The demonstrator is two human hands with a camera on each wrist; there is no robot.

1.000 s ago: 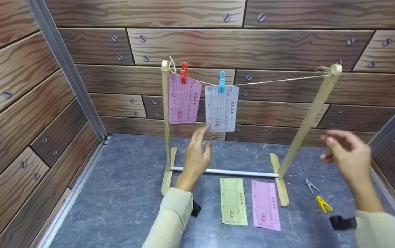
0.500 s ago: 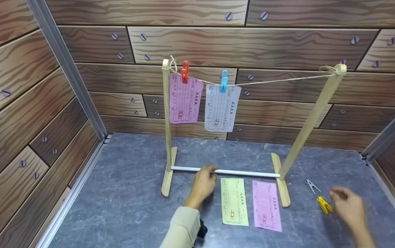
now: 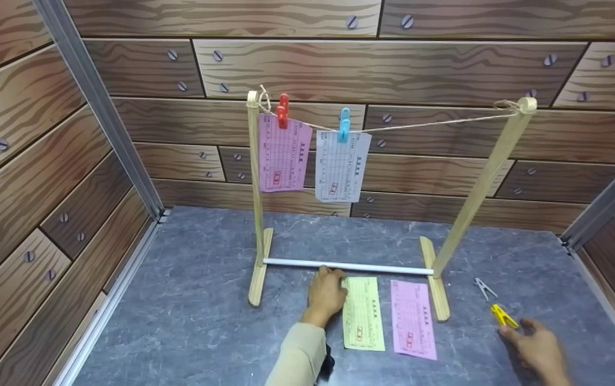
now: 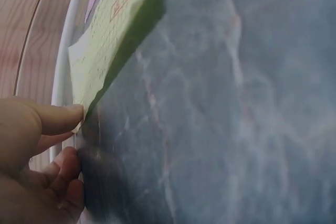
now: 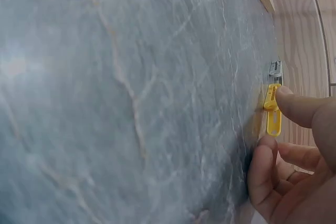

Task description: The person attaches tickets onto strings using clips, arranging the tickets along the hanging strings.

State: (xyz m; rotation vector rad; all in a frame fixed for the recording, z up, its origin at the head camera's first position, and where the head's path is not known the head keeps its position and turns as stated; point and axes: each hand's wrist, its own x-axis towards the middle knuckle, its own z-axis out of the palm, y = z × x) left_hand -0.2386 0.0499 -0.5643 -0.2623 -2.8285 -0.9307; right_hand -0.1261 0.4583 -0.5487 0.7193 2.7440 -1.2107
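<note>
Left hand (image 3: 328,292) resting down on the grey bench (image 3: 189,300), fingertips (image 4: 68,116) touching and lifting the far left corner of the yellow-green slip (image 3: 362,313). Looking like a pinch just starting, fingers bent at the paper's edge but not wrapped round it. Slip lying flat just in front of the white bar (image 3: 350,266) of the small wooden rack (image 3: 256,214), right beside a pink slip (image 3: 412,319).

Right hand (image 3: 538,351) reaching low at the near right, one fingertip (image 5: 294,106) pressing on the yellow peg (image 3: 503,316), other fingers loosely curled under. Not clear yet whether gripping the peg or only touching it. Grey peg (image 3: 484,288) lying just beyond the yellow one.

Up on the string (image 3: 425,124), already hanging: a pink slip under a red peg (image 3: 283,110) and a white slip (image 3: 341,167) under a blue peg (image 3: 344,123).

Best way, by the look of it: sliding a thumb under the lifted corner, pinching softly so as not to crease the paper. Grabbing the peg by its tail end, ready to squeeze open. Keeping clear of the rack so as not to bump it.
</note>
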